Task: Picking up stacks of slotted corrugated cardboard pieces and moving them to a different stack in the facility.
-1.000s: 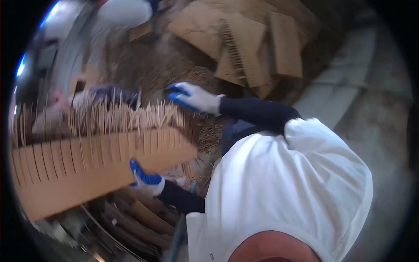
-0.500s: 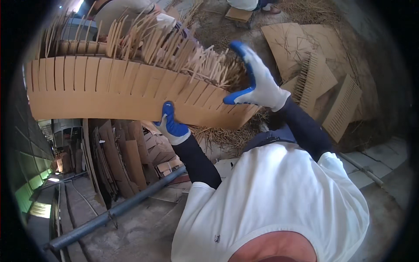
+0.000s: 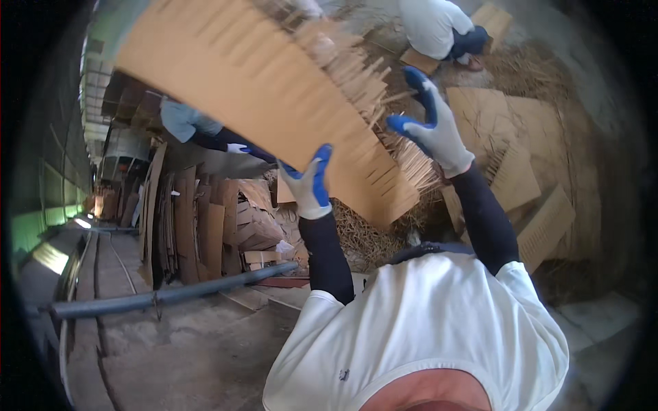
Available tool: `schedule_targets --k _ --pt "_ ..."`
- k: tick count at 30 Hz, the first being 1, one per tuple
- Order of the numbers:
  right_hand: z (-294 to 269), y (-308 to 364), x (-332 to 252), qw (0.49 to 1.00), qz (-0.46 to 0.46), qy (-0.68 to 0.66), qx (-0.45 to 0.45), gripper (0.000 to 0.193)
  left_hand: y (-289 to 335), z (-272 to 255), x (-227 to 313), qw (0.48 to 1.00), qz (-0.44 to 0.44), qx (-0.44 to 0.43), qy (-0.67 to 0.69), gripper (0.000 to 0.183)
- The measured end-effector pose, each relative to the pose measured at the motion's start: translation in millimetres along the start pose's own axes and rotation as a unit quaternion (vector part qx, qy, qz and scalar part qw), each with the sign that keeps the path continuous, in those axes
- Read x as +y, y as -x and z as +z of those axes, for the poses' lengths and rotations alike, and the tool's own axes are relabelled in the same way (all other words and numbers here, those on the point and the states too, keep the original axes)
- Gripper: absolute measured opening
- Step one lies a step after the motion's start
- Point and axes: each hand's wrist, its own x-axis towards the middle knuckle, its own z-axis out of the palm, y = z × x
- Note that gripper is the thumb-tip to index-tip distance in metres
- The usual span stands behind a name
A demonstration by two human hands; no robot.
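Note:
A long tan cardboard sheet (image 3: 253, 82), with a row of slits along its upper edge, is held up at a slant in front of me. Gripping its lower edge is my left hand (image 3: 312, 186), in a white and blue glove, its thumb on the near face and its other fingers partly hidden. Past the far edge of the sheet a bunch of thin cardboard strips (image 3: 360, 79) shows, blurred. My right hand (image 3: 439, 130), gloved alike, hovers beside these strips at the sheet's right end, thumb and fingers spread, holding nothing.
Slitted cardboard pieces (image 3: 548, 229) lie over flat sheets (image 3: 538, 127) at the right. Loose strips (image 3: 373, 236) litter the floor. Cardboard stands stacked (image 3: 199, 226) at the left behind a grey pipe (image 3: 178, 293). One person (image 3: 432, 31) crouches at the back; another (image 3: 188, 123) works at the left.
The cardboard sheet has tilted, its left end rising, with my left hand still on it. My right hand has shifted right and stays open. My view has turned, showing more of both co-workers.

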Motion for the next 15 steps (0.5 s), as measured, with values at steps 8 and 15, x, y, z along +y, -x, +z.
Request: schedule_targets --k 8,15 --pt "-31.2 -39.0 13.0 0.970 0.081 -0.229 0.010 0.065 32.5 55.3 -17.1 0.853 0.195 -0.042 -0.482 0.066" --pt "-39.2 -2.8 96.6 0.900 0.133 -0.414 0.040 0.069 78.4 82.3 -35.1 0.664 0.171 -0.134 -0.716 0.077"
